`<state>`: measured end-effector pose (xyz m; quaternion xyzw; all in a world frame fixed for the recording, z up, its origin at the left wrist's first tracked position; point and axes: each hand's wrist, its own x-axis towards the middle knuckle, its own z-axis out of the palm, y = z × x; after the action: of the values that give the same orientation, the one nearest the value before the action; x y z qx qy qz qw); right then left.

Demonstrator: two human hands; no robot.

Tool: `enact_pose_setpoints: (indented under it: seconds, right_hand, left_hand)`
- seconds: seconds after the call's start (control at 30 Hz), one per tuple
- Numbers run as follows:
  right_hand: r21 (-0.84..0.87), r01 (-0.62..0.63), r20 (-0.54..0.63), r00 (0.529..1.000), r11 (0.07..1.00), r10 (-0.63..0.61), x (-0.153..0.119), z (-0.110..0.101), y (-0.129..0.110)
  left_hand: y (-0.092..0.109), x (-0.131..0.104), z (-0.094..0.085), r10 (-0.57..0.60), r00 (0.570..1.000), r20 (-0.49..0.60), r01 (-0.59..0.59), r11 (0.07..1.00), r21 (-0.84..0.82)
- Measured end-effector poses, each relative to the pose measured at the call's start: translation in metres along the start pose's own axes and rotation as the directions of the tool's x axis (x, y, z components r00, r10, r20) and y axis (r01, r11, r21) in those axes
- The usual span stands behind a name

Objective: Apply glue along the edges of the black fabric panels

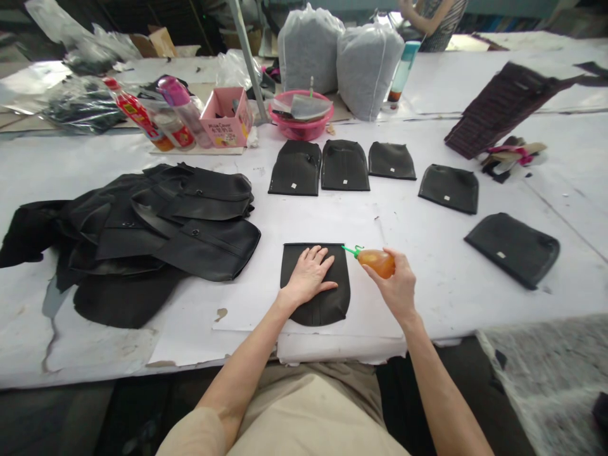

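Note:
A black leather-like piece [327, 307] lies flat on the white-covered table, its straight edge facing away from me. On top of it my left hand [311, 275] rests with fingers spread. Held in my right hand [396, 278] is a squeeze bottle [377, 261] of amber liquid, tilted on its side. Its green nozzle [350, 251] points left, and the tip is at the piece's far right corner; whether it touches cannot be made out.
A heap of black pieces [166, 221] lies left. Several similar pieces, including one black piece [515, 248], curve from centre to right. Behind stand a pink basin [301, 123], pink box [228, 117], bottles [135, 111] and stuffed bags [311, 50]. A person [437, 22] is at the back.

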<state>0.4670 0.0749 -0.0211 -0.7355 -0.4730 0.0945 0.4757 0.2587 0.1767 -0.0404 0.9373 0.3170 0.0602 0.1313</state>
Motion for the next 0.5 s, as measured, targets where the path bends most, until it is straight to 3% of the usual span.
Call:
enact_pose_setpoints:
  seconds: [0.3, 0.5]
  right_hand:
    - [-0.158, 0.170, 0.011, 0.985, 0.973, -0.171, 0.0089, 0.0018, 0.0021]
    - [-0.193, 0.209, 0.059, 0.978, 0.959, -0.201, 0.0088, -0.0042, -0.0007]
  left_hand:
    - [0.0021, -0.0008, -0.0025, -0.011, 1.000, 0.025, 0.010, 0.999, 0.051]
    - [0.0014, -0.0012, -0.0015, -0.005, 1.000, 0.024, 0.004, 0.998, 0.055]
